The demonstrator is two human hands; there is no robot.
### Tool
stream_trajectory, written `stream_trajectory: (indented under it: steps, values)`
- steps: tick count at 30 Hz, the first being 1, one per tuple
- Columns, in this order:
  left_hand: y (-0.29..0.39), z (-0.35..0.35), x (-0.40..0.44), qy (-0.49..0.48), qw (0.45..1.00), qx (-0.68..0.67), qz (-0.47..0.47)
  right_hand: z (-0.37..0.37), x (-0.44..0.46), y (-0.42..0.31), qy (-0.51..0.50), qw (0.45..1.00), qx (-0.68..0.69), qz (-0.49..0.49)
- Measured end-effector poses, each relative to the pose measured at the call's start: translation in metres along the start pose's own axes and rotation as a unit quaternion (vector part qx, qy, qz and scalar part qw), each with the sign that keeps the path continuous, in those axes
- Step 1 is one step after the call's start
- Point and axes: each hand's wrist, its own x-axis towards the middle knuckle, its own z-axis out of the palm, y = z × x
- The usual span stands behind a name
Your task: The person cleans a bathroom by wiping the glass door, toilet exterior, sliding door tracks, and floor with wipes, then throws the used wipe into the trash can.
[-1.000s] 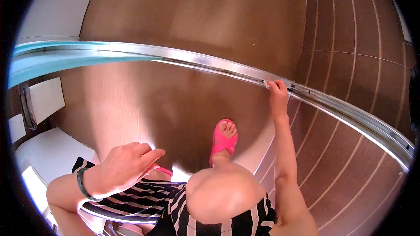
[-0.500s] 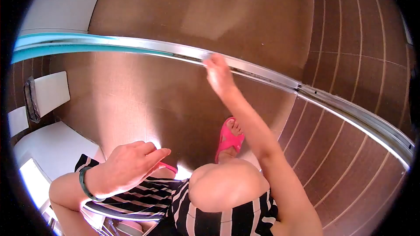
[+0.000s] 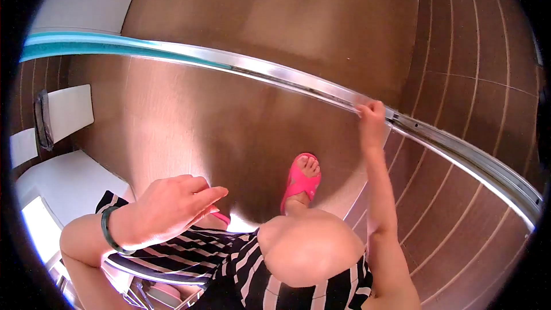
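Note:
A long metal sliding-door track (image 3: 298, 83) crosses the view from upper left to lower right. My right hand (image 3: 373, 119) is at the track, close to the wall corner. Its fingers are curled and pressed onto the rail's near edge; whatever they may pinch is hidden. My left hand (image 3: 178, 201), with a dark green bangle (image 3: 107, 231) at the wrist, hovers over my left thigh. Its fingers are bent and held together, and nothing shows in them. Teal-edged glass panels (image 3: 115, 46) stand in the track's left part.
Brown floor (image 3: 241, 120) lies on both sides of the track. A brown tiled wall (image 3: 459, 195) rises at the right. My foot in a pink slipper (image 3: 302, 183) rests before my bent knee. White fixtures (image 3: 72, 181) stand at the left.
My right hand has slid along the track to the right, from its middle to near the wall corner. My left hand has hardly moved. The view has shifted slightly.

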Motion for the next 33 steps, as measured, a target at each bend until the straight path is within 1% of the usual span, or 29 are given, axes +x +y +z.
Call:
stream_trajectory:
  steps: [3,4,6,9,11,13,16,17,18,19,20,21,22,24,26,27,28,29,30,31,32,33]
  values:
    - [-0.001,-0.002,0.000,-0.018,1.000,-0.016,0.009,0.002,-0.002,0.011,0.028,0.999,-0.006,-0.025]
    - [-0.003,0.000,-0.001,-0.014,1.000,-0.017,0.014,0.005,-0.003,0.009,0.026,0.999,-0.006,-0.024]
    - [-0.003,0.000,-0.002,-0.011,1.000,-0.020,0.019,0.007,-0.002,0.004,0.054,0.998,0.028,-0.011]
    - [-0.004,-0.006,-0.001,-0.035,0.998,-0.042,0.022,0.009,-0.001,-0.011,0.040,0.999,0.031,0.007]
    - [-0.005,-0.007,0.001,-0.039,0.998,-0.056,0.014,0.037,0.008,-0.025,0.045,0.995,0.074,-0.052]
    - [-0.004,-0.009,0.001,-0.031,0.998,-0.060,0.014,0.062,0.017,-0.066,0.050,0.985,0.137,-0.093]
    - [-0.002,-0.012,0.001,-0.020,0.998,-0.061,0.014,0.100,0.031,-0.128,0.047,0.967,0.163,-0.189]
    - [-0.001,-0.011,0.001,-0.019,0.998,-0.061,0.011,0.121,0.039,-0.148,0.110,0.940,0.229,-0.228]
    - [-0.001,-0.011,0.001,-0.020,0.998,-0.061,0.012,0.145,0.043,-0.169,0.010,0.906,0.407,-0.117]
    - [0.000,-0.010,0.001,-0.015,0.998,-0.061,0.008,0.168,0.046,-0.190,-0.043,0.821,0.569,0.021]
    - [0.002,-0.009,0.001,-0.009,0.998,-0.061,0.004,0.168,0.054,-0.211,0.034,0.901,0.412,-0.128]
    - [0.003,-0.007,0.002,-0.011,0.998,-0.060,0.003,0.166,0.056,-0.226,0.108,0.929,0.231,-0.269]
    - [0.005,-0.005,0.004,-0.004,0.998,-0.059,0.006,0.162,0.055,-0.235,0.078,0.945,0.193,-0.253]
    - [0.010,-0.005,0.007,0.004,0.999,-0.052,0.010,0.143,0.052,-0.227,0.023,0.950,0.219,-0.221]
    - [0.012,-0.009,0.010,0.003,0.999,-0.046,0.004,0.160,0.046,-0.200,0.007,0.962,0.241,-0.126]
    - [0.012,-0.009,0.009,0.003,0.999,-0.046,0.002,0.135,0.038,-0.188,-0.037,0.946,0.321,-0.027]
    - [0.010,-0.007,0.008,0.015,0.999,-0.031,0.003,0.105,0.033,-0.163,-0.031,0.971,0.217,-0.090]
    - [0.008,-0.006,0.008,0.026,0.999,-0.018,0.004,0.075,0.029,-0.140,-0.013,0.982,0.112,-0.151]
    - [0.007,-0.006,0.008,0.027,0.999,-0.021,0.002,0.077,0.025,-0.097,0.007,0.984,0.078,-0.162]
    - [0.005,-0.006,0.009,0.026,0.999,-0.022,0.006,0.058,0.018,-0.072,-0.021,0.996,0.038,-0.081]
    - [0.003,-0.005,0.009,0.024,0.999,-0.022,0.011,0.040,0.012,-0.045,-0.022,0.997,0.064,-0.040]
    - [0.003,-0.005,0.009,0.024,0.999,-0.024,0.012,0.031,0.008,-0.014,0.012,0.997,0.049,-0.052]
